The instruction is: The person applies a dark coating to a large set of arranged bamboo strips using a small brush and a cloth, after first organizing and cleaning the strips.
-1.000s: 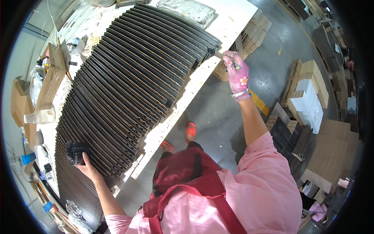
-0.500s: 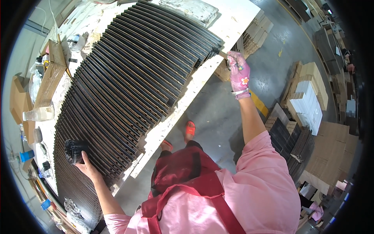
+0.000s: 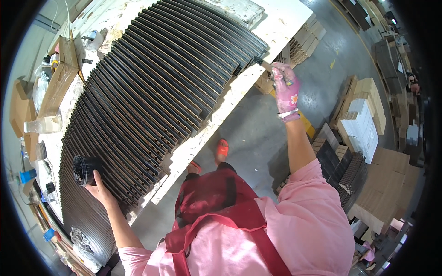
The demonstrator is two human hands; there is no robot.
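Observation:
Bare and unpainted, my left hand (image 3: pixel 102 191) is wrapped round a black cup (image 3: pixel 87 170), whose open, dark-coated mouth is turned to the left. The cup is over the near left part of a long row of black strips (image 3: pixel 152 92) laid side by side. My right hand (image 3: pixel 286 89), in a stained pink-purple glove with a flower on it, is closed on a brush (image 3: pixel 266 65). Its pale handle leaves my fingers toward the strips, and its dark bristles are at the strips' right-hand ends; whether they touch I cannot tell.
The strips lie on a white, stained table (image 3: pixel 184 158). On its far left are a cardboard box (image 3: pixel 59 99), a clear jar (image 3: pixel 43 124) and a white cup (image 3: pixel 93 41). A wrapped slab (image 3: pixel 235 10) lies at the back. Stacked boxes (image 3: pixel 361 124) stand on the floor at right.
My right hand and the brush have shifted slightly to the right. My left hand still holds the cup, and the whole view has shifted a little.

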